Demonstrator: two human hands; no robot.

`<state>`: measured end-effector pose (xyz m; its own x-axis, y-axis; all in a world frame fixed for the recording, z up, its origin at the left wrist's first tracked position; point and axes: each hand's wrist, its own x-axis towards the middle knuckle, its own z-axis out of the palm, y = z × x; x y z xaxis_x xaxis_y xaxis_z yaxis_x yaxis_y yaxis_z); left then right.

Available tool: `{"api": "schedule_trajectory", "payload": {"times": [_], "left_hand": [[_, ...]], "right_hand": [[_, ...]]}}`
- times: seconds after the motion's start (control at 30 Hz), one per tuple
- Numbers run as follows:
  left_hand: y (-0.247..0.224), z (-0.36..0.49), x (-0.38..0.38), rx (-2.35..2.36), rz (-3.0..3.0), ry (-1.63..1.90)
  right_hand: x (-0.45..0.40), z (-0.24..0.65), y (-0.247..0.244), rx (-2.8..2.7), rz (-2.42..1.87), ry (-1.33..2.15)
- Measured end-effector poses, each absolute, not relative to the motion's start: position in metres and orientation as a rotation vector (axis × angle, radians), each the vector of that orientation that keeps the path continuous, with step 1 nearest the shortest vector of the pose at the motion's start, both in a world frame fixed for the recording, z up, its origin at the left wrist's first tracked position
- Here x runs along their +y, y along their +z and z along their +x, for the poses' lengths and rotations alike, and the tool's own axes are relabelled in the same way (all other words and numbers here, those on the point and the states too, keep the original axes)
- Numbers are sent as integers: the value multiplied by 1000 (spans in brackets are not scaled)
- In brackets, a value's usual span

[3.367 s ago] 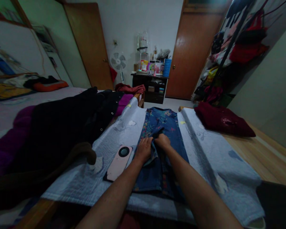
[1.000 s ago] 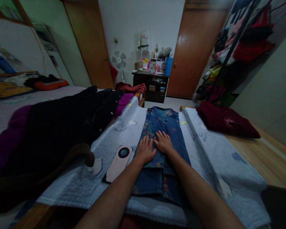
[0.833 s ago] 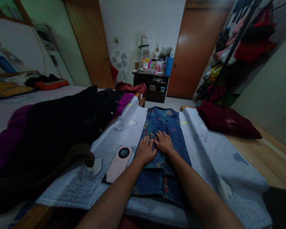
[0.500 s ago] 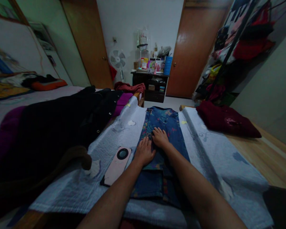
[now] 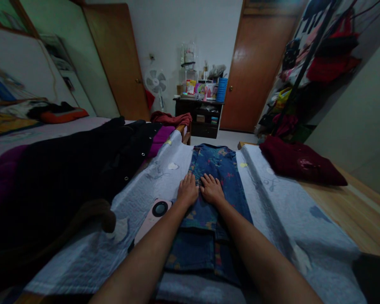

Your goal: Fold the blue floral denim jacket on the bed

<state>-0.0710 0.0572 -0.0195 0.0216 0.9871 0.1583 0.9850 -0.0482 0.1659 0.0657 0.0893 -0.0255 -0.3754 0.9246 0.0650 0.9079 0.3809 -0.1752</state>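
A dark blue patterned garment (image 5: 229, 179) lies folded lengthwise on a pale blue cloth (image 5: 164, 162), its near part showing overlapping layers. My left hand (image 5: 188, 190) rests flat on the garment's left side, fingers pointing away from me. Beside it, my right hand (image 5: 212, 188) lies palm down near the garment's middle, its fingers somewhat spread. The thumbs are close together. Neither hand holds anything. A pink phone (image 5: 150, 218) with a round camera lies just left of the garment, partly covered by my left forearm.
Black and purple clothing (image 5: 79, 164) is piled at the left. A folded maroon garment (image 5: 304, 162) sits at the right on a wooden surface (image 5: 364, 202). Farther back stand a fan (image 5: 156, 82) and a dark cabinet (image 5: 193, 110). Clothes hang at the upper right.
My left hand has slid forward along the garment, level with my right hand. My right hand has shifted slightly. The left forearm now covers more of the phone.
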Motion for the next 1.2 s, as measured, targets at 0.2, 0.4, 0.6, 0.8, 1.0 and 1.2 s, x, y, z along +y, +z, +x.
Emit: {"api": "schedule_trajectory", "payload": {"times": [0.2,0.4,0.6,0.8,1.0,1.2], "left_hand": [[-41,-71,61,2147,2285,244],[-35,-65,40,2140,2247,151],[-35,-54,10,2173,2214,135],[-43,-51,-2,2182,2341,271],[-42,-56,-4,2115,2367,292],[-43,-57,-5,2108,2379,317]], "right_hand": [[88,67,-24,-2492,-1664,181],[87,68,-21,-2500,-1658,194],[85,68,-22,-2475,-1642,157],[85,66,-23,-2470,-1663,143],[83,65,-24,-2360,-1794,111],[83,66,-24,-2215,-1949,162]]}}
